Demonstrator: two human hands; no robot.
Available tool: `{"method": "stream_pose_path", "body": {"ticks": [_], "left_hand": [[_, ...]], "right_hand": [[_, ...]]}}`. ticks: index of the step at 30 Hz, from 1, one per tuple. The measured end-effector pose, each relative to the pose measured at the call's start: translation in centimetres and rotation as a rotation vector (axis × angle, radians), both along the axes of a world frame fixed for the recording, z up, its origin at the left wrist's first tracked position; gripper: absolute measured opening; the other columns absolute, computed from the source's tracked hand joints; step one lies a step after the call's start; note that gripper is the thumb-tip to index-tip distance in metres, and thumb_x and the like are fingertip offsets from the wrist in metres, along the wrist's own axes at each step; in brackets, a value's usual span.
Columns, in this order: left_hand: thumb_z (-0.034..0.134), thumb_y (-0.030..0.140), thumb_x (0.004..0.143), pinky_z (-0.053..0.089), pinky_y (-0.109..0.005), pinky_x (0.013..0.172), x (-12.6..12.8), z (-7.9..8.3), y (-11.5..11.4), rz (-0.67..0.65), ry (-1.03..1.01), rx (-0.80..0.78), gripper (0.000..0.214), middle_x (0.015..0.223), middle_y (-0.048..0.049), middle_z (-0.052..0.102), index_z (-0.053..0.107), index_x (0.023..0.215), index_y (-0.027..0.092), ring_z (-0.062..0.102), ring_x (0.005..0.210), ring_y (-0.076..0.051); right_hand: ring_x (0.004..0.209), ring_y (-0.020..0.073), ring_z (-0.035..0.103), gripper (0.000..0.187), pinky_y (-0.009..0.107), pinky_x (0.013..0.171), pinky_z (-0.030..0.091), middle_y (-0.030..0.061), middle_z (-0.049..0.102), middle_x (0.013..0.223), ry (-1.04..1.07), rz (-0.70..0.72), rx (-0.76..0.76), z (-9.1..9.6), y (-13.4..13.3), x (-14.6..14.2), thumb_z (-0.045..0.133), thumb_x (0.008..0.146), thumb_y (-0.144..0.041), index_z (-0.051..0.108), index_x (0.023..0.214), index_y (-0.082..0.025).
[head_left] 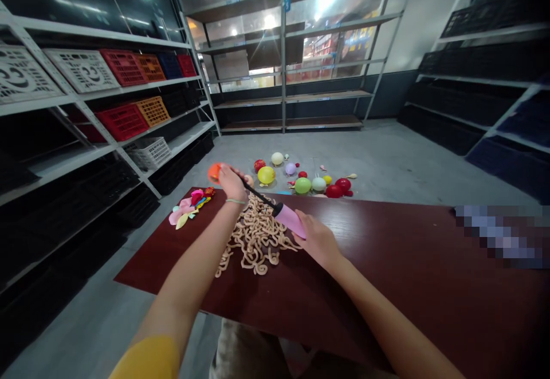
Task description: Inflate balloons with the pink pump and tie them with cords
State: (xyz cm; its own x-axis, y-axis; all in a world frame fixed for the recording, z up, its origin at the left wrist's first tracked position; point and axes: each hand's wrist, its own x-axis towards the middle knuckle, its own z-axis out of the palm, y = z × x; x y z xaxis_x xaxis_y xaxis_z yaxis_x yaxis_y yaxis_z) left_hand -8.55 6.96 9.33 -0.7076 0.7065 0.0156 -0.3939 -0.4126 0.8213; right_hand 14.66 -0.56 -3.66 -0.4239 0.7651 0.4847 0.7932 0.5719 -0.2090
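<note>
In the head view, my left hand (232, 184) is closed around the black far end of a balloon pump (290, 220), with a small, partly filled orange balloon (213, 173) at its fingers. How the balloon sits on the pump is hidden by the hand. My right hand (318, 240) is wrapped round the pump's pink barrel. Between the hands the black rod shows, drawn out of the barrel. Below the pump lies a heap of beige, curly, string-like pieces (258, 233). Flat, uninflated balloons (184, 210) in several colours lie left of my left hand.
The dark red-brown table (387, 276) spans the front. Blown-up balloons (302, 185) of several colours lie on the floor (387, 156) beyond it. Shelves with crates (124, 121) stand at the left, and more racks (283, 98) at the back and right. A blurred patch covers the table's right end.
</note>
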Motion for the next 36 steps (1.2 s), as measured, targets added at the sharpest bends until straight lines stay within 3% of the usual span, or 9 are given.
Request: {"method": "stream_pose_path", "body": {"ticks": [3,5,12,14,19,22,25,32,36], "left_hand": [[0.029,0.033,0.101,0.03,-0.019,0.041,-3.4,1.9,0.5,0.089,0.032,0.034,0.03,0.056,0.0066,0.038,0.039,0.076,0.021,0.039,0.041,-0.007],[0.03,0.033,0.102,0.029,-0.019,0.041,-3.4,2.1,0.3,0.083,0.025,0.079,0.029,0.056,0.0068,0.037,0.04,0.077,0.021,0.038,0.041,-0.006],[0.044,0.044,0.097,0.034,-0.019,0.042,6.7,-2.7,-2.1,-0.241,0.035,0.151,0.029,0.058,0.0065,0.04,0.042,0.078,0.022,0.043,0.044,-0.007],[0.045,0.046,0.096,0.034,-0.018,0.041,8.0,-3.8,-2.4,-0.268,0.055,0.119,0.031,0.059,0.0065,0.041,0.041,0.078,0.022,0.043,0.044,-0.008],[0.041,0.041,0.098,0.031,-0.018,0.039,2.5,-3.1,-1.4,-0.185,0.038,-0.011,0.029,0.055,0.0076,0.039,0.039,0.076,0.022,0.04,0.04,-0.007],[0.043,0.041,0.097,0.029,-0.017,0.039,-2.3,-1.4,-0.8,-0.059,-0.012,-0.003,0.029,0.055,0.0084,0.038,0.04,0.077,0.022,0.038,0.038,-0.006],[0.047,0.043,0.096,0.028,-0.017,0.039,-4.0,-0.9,-1.0,0.021,-0.067,0.057,0.029,0.056,0.0086,0.038,0.041,0.077,0.021,0.037,0.039,-0.005],[0.052,0.047,0.093,0.033,-0.017,0.042,3.9,-7.0,-3.3,-0.207,-0.124,0.049,0.034,0.058,0.0069,0.039,0.04,0.075,0.021,0.042,0.044,-0.006],[0.049,0.042,0.095,0.032,-0.019,0.039,3.4,-8.3,-3.3,-0.184,-0.091,-0.073,0.031,0.055,0.0066,0.038,0.04,0.074,0.021,0.039,0.04,-0.008]], "right_hand": [[0.085,0.0234,0.067,0.061,0.03,0.067,0.049,0.0074,0.068,0.105,-0.014,-0.035,-0.002,0.2,-0.2,-0.2,0.055,0.089,-0.035,0.04,0.147,-0.028],[0.08,0.0225,0.067,0.062,0.029,0.061,0.047,0.0062,0.069,0.102,-0.002,-0.063,-0.015,0.3,-0.6,-0.5,0.056,0.088,-0.037,0.039,0.148,-0.03],[0.084,0.0231,0.069,0.064,0.03,0.065,0.051,0.0044,0.071,0.109,0.198,-0.131,-0.027,0.0,-1.2,-0.4,0.059,0.085,-0.038,0.04,0.146,-0.032],[0.085,0.0234,0.07,0.063,0.031,0.067,0.052,0.005,0.071,0.111,0.212,-0.112,-0.027,0.1,-1.1,-0.3,0.059,0.085,-0.037,0.041,0.145,-0.031],[0.087,0.0236,0.07,0.06,0.032,0.067,0.053,0.0071,0.071,0.114,0.11,0.003,-0.059,0.1,-1.4,-0.8,0.057,0.088,-0.04,0.041,0.145,-0.027],[0.086,0.0227,0.07,0.058,0.031,0.066,0.052,0.008,0.071,0.113,0.055,0.058,-0.023,0.1,-1.6,-1.1,0.054,0.091,-0.039,0.041,0.145,-0.025],[0.084,0.0221,0.07,0.054,0.03,0.064,0.051,0.0088,0.071,0.111,0.024,0.054,0.04,0.1,-1.7,-1.2,0.053,0.091,-0.037,0.045,0.143,-0.023],[0.079,0.0206,0.069,0.058,0.027,0.059,0.047,0.0069,0.072,0.105,-0.042,-0.034,0.028,0.0,-1.8,-0.5,0.058,0.087,-0.036,0.047,0.144,-0.026],[0.083,0.0206,0.069,0.055,0.027,0.064,0.048,0.0079,0.071,0.105,-0.092,0.035,-0.054,0.2,-2.2,-1.0,0.056,0.089,-0.036,0.049,0.142,-0.021]]}}
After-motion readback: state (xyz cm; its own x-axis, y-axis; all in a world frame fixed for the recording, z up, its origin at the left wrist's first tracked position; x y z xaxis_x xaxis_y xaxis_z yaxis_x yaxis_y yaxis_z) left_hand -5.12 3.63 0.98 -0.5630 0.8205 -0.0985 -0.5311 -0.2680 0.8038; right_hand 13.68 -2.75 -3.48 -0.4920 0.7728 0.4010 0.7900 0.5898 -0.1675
